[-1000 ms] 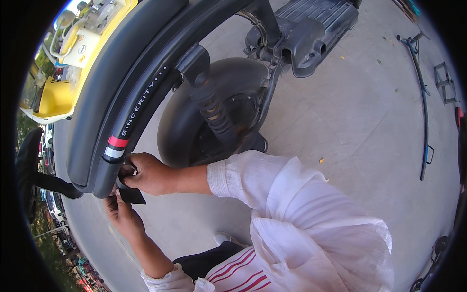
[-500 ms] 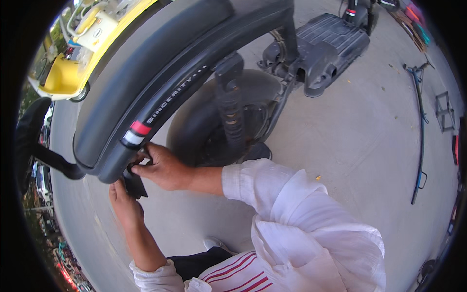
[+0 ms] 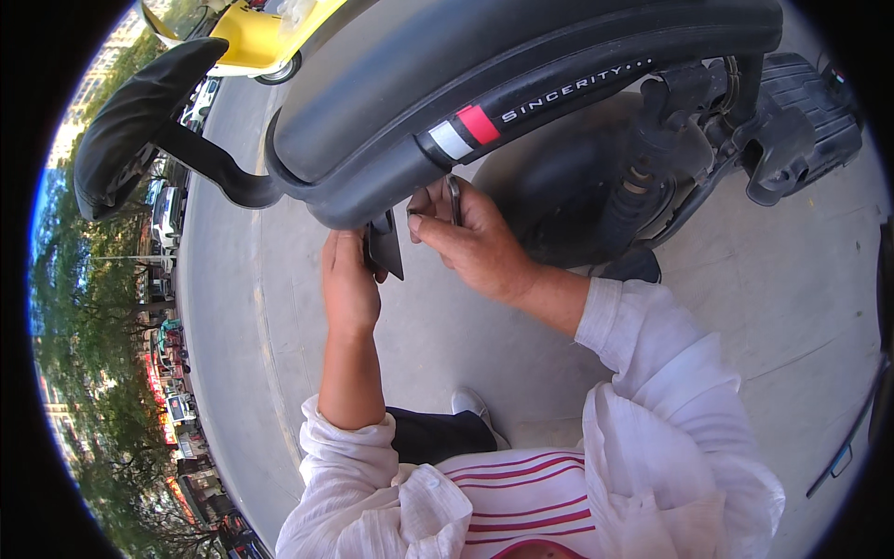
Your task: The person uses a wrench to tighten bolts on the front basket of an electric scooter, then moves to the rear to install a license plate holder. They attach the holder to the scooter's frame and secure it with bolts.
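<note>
A black scooter seat (image 3: pixel 391 102) fills the upper middle, its tail edge carrying a red and white band (image 3: pixel 464 132). Under that tail hangs a dark flat bracket (image 3: pixel 386 248). My left hand (image 3: pixel 351 284) grips the bracket from its left side, fingertips up beneath the tail and partly hidden. Just to the right, my right hand (image 3: pixel 475 238) is closed around a slim silver wrench (image 3: pixel 454 198) held upright along the fingers. Its thumb and fingertips point at the bracket, a small gap apart. Whether a small part sits in that pinch I cannot make out.
The rear wheel (image 3: pixel 559 186) and shock absorber (image 3: pixel 638 186) stand right of my right hand. A padded black backrest (image 3: pixel 140 130) on a curved arm juts out left. Beyond it is a yellow vehicle (image 3: pixel 265 37). Parked cars and trees line the far left.
My view has turned, so scooter and hands sit farther right and higher. My right hand has drawn back from the bracket, which it was touching; my left hand stays on it.
</note>
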{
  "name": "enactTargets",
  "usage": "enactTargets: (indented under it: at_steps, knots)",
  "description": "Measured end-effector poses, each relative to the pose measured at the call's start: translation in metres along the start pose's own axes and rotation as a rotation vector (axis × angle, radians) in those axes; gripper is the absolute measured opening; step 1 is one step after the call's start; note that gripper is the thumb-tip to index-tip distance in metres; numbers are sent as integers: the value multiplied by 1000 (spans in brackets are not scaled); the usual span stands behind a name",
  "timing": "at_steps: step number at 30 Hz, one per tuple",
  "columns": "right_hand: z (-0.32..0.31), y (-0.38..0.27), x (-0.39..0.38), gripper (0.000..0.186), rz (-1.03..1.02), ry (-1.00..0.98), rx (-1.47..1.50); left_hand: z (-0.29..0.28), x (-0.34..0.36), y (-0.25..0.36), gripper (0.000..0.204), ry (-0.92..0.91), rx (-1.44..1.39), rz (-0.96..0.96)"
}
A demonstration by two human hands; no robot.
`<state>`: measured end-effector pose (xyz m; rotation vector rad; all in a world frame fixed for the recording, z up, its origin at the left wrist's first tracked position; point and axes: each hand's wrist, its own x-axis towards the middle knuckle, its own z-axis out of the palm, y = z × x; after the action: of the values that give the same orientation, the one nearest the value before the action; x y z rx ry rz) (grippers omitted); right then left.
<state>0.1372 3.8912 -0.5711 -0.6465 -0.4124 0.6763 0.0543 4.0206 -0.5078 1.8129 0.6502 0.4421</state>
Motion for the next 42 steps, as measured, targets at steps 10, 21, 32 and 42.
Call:
enactTargets:
  at_steps: [10,21,32,42]
  knots:
    - [0,17,5,10,-108,-43,-16,17,-5,6,26,93,-60,38]
    - [8,12,-7,12,-74,-76,56,2,-1,1,45,20,-1,37]
    - [5,13,-7,12,-73,-96,-16,0,-7,3,31,-58,182,232]
    - [9,1,-15,11,-56,-124,-95,-25,-10,-8,33,-136,-780,-359]
